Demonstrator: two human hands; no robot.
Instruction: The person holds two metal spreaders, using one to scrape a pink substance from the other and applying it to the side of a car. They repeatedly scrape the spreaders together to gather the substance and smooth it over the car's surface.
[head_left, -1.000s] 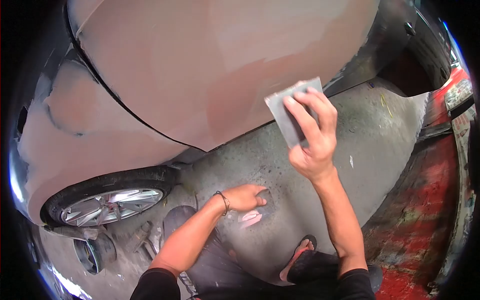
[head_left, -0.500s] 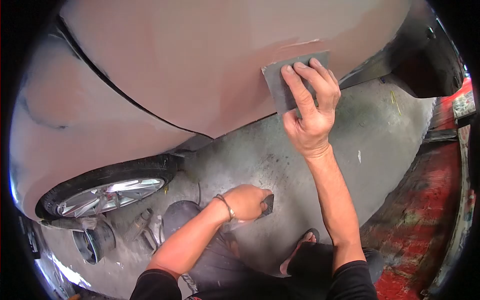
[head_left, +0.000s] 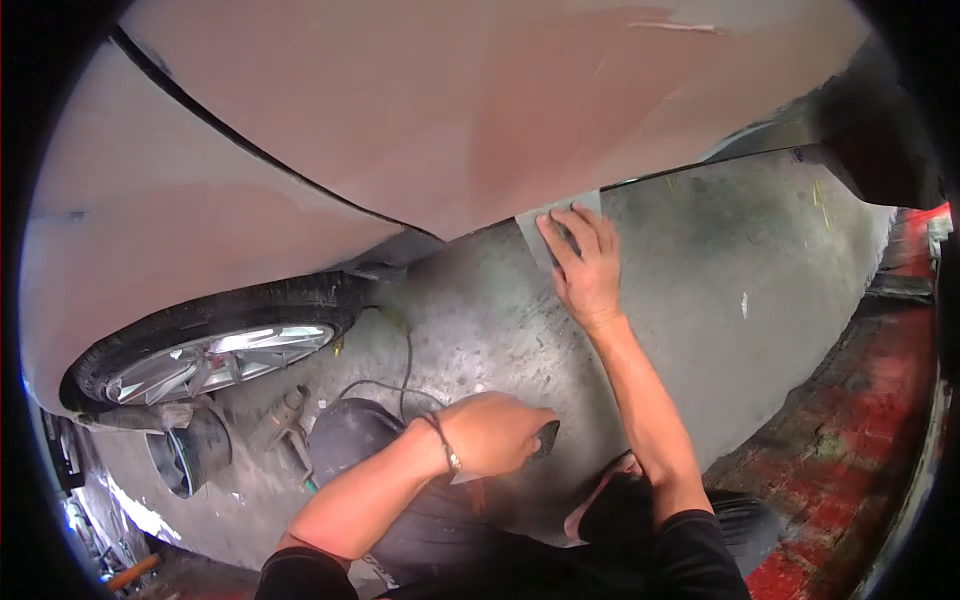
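My right hand [head_left: 590,275] grips a thin, flat grey filler spreader [head_left: 535,238], its fingers spread over the face. The spreader's top edge is at the lower edge of the car door [head_left: 400,110], which is dull pinkish brown with a redder patch. Below and to the left, my left hand [head_left: 495,432] is closed around a dark flat piece [head_left: 547,440] by my knee. A pale corner shows under that wrist; most of what this hand holds is hidden.
Left of my knee, a gun-shaped tool [head_left: 288,425] lies on the concrete floor [head_left: 700,300], near a thin hose [head_left: 408,360]. Beside it are an open cylindrical container [head_left: 190,460] and the car wheel [head_left: 215,365]. Red-stained ground [head_left: 800,490] lies to the right.
My right hand has brought the spreader down off the door's face to its lower edge. My left hand stays low, shifted slightly. The view has tilted a little.
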